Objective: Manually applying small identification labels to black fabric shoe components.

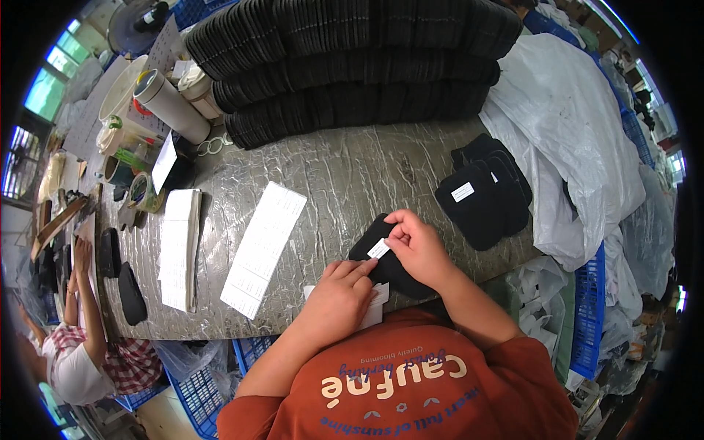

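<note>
A soft black pad (387, 265) lies at the near edge of the gray, streaky stone-look table (345, 176), and a small white sticker (378, 248) sits on it, pinched at one end by the right hand (419, 249) while the left hand (339, 293) presses flat fingers on the pad's near side. More flat black pads (485, 192) lie just to the right, one with a white sticker too, and long white sheets (264, 248) lie to the left. Behind them sit tall rows of black pads (352, 66), with crinkly white plastic (565, 125) and blue crates (587, 308) off the table's right side.
</note>
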A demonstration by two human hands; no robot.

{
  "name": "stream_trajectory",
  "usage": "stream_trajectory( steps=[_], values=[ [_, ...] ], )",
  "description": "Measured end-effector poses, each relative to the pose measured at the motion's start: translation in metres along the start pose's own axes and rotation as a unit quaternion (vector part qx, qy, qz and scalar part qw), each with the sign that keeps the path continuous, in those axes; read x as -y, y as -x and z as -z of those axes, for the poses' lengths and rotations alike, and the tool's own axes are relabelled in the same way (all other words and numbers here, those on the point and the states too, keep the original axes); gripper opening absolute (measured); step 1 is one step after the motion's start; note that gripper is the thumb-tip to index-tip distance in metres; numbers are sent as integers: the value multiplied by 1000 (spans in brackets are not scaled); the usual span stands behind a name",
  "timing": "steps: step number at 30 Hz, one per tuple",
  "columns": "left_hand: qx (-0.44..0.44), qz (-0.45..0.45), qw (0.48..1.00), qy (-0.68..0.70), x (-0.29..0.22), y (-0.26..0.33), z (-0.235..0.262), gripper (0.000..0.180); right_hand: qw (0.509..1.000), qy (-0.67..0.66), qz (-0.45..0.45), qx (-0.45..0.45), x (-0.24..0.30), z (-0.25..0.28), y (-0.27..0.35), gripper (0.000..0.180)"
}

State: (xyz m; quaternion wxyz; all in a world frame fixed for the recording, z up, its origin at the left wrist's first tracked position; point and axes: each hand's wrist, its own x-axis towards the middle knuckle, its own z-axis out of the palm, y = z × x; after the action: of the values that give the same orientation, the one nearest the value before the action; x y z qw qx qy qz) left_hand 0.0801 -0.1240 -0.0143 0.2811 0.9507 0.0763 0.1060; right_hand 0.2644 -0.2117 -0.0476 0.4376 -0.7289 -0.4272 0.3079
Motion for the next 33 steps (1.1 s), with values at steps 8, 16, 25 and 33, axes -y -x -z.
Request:
stream_trajectory(
  steps=[8,16,25,33],
  values=[
    [-41,52,993,98,5,9,-1,14,979,30,117,-165,-2,-13,10,53],
    [-166,195,883,394,13,4,-17,6,961,135,158,-184,-7,-19,17,54],
    [-38,131,846,515,41,4,-27,6,947,1,227,-226,-12,-26,9,55],
    [23,140,857,496,64,-2,-21,6,905,-87,289,-301,16,25,59,51]
  ],
)
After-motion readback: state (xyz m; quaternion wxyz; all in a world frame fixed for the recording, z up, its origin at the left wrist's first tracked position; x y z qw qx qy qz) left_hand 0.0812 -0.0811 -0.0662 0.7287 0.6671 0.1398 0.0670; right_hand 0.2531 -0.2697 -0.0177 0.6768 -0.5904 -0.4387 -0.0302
